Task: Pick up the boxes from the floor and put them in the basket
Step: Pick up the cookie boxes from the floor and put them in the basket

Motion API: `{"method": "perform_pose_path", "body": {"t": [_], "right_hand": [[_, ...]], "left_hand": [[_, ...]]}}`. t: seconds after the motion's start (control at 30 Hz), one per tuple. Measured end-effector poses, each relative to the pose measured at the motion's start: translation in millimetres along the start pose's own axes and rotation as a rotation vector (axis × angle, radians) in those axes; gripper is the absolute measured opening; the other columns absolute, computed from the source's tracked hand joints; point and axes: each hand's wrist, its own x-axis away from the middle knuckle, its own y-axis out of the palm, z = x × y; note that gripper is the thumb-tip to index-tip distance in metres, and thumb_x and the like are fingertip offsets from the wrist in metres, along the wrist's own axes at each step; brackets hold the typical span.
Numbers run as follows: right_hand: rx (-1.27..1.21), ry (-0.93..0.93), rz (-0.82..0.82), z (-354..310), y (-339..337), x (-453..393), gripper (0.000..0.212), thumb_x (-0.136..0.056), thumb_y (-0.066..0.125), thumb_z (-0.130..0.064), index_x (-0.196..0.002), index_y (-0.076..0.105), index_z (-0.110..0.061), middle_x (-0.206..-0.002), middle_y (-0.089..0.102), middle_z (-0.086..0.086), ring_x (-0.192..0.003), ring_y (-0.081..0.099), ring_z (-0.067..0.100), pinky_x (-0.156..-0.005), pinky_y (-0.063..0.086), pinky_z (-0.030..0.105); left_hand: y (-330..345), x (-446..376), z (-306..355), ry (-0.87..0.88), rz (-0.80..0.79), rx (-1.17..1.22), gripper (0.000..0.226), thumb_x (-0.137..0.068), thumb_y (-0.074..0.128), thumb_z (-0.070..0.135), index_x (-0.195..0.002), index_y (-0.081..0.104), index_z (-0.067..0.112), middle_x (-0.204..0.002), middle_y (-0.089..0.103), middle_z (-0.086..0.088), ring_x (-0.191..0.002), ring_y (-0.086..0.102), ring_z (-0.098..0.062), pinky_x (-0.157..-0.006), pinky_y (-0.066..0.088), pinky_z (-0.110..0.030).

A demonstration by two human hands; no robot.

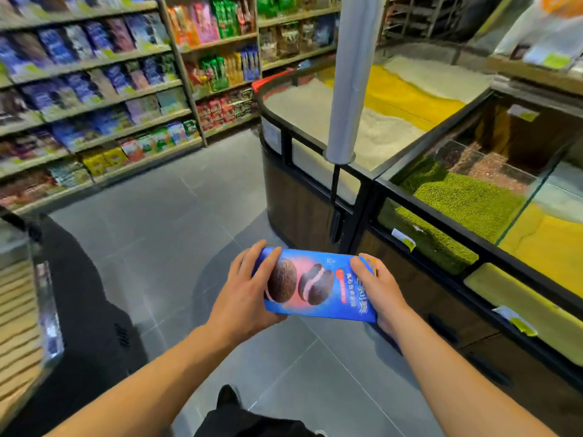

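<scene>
Flat blue cardboard box printed with chocolate sandwich pies (318, 287) held in mid-air over grey tiled floor (176, 234), gripped at both short ends. Left hand (244, 294): thumb curled over top face, fingers behind far edge, tips hidden. Right hand (380, 293): thumb on top, fingers under box, out of sight. Glass-fronted bulk grain bins (457, 197) close right. Stocked wooden shelves (104, 99) beyond, labels blurred, unreadable.

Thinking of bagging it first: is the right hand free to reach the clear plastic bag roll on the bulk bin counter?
Probably not yet: the right hand grips the blue cookie box; the roll stands unobstructed ahead.
</scene>
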Motion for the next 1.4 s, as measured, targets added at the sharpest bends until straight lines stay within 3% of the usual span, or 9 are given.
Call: {"method": "perform_pose_path", "body": {"t": [0.13,0.27,0.47,0.53,0.7,0.77,0.93,1.2,1.4], "right_hand": [[0.023,-0.081,0.024,-14,53,-5,0.018,-0.088,0.071,-0.029,-0.102,0.062,-0.024,-0.078,0.072,-0.006,-0.064,0.071,0.010,-0.055,0.054,0.025],[0.046,-0.092,-0.020,-25,114,-19,0.021,-0.087,0.072,-0.029,-0.105,0.062,-0.025,-0.079,0.072,-0.005,-0.060,0.070,0.009,-0.052,0.053,0.023],[0.047,-0.082,-0.099,-31,207,-46,0.027,-0.088,0.071,-0.031,-0.112,0.060,-0.028,-0.089,0.074,-0.001,-0.070,0.073,0.015,-0.058,0.055,0.027],[0.041,-0.066,-0.110,-29,240,-57,0.029,-0.089,0.070,-0.028,-0.116,0.060,-0.025,-0.091,0.074,0.000,-0.071,0.073,0.015,-0.059,0.055,0.028],[0.043,-0.035,-0.132,-36,305,-85,0.034,-0.089,0.070,-0.031,-0.120,0.059,-0.026,-0.095,0.075,0.001,-0.075,0.074,0.016,-0.058,0.056,0.028],[0.070,-0.022,-0.156,-42,327,-104,0.035,-0.090,0.068,-0.033,-0.122,0.057,-0.030,-0.098,0.075,0.001,-0.081,0.074,0.019,-0.065,0.058,0.032],[0.153,-0.019,-0.247,-58,372,-171,0.047,-0.088,0.071,-0.032,-0.128,0.048,-0.040,-0.108,0.071,0.000,-0.085,0.074,0.021,-0.072,0.059,0.035],[0.222,0.010,-0.279,-98,434,-314,0.054,-0.078,0.080,-0.022,-0.123,0.051,-0.033,-0.103,0.072,0.003,-0.082,0.073,0.019,-0.078,0.060,0.038],[0.326,0.047,-0.391,-151,504,-426,0.058,-0.059,0.084,-0.046,-0.108,0.054,-0.054,-0.111,0.070,-0.001,-0.098,0.071,0.024,-0.091,0.055,0.051]], "left_hand": [[-26,6,-39,-0.120,-0.045,0.215,0.118,-0.053,0.079,0.058,-0.150,0.014,0.041,-0.157,-0.004,0.015,-0.145,0.009,-0.008,-0.113,0.027,-0.028],[-55,-8,-85,-0.359,0.076,0.495,0.105,-0.061,0.067,0.063,-0.150,0.016,0.039,-0.158,0.009,0.013,-0.137,0.012,0.012,-0.111,0.020,-0.019],[-91,-37,-182,-0.562,0.213,0.741,0.072,-0.081,0.073,0.036,-0.141,0.036,0.044,-0.144,0.044,0.013,-0.133,0.037,0.000,-0.113,0.034,-0.034],[-98,-43,-220,-0.605,0.195,0.774,0.065,-0.078,0.074,0.039,-0.135,0.043,0.049,-0.138,0.050,0.016,-0.130,0.043,-0.003,-0.111,0.038,-0.037],[-110,-62,-289,-0.705,0.146,0.857,0.049,-0.078,0.074,0.039,-0.121,0.054,0.050,-0.125,0.059,0.010,-0.108,0.060,-0.004,-0.092,0.050,-0.024],[-110,-77,-312,-0.732,0.145,0.847,0.044,-0.080,0.073,0.037,-0.119,0.055,0.046,-0.125,0.059,0.008,-0.104,0.061,-0.004,-0.087,0.050,-0.023],[-100,-128,-361,-0.807,0.158,0.782,0.036,-0.083,0.069,0.039,-0.116,0.053,0.041,-0.123,0.058,0.011,-0.110,0.058,-0.011,-0.097,0.047,-0.035],[-90,-250,-431,-0.935,0.186,0.674,0.039,-0.086,0.068,0.033,-0.122,0.054,0.028,-0.119,0.058,0.009,-0.107,0.056,-0.014,-0.093,0.043,-0.029],[-103,-332,-496,-1.025,0.277,0.693,0.042,-0.081,0.069,0.043,-0.120,0.055,0.033,-0.119,0.059,0.013,-0.110,0.057,-0.011,-0.095,0.045,-0.030]]}}
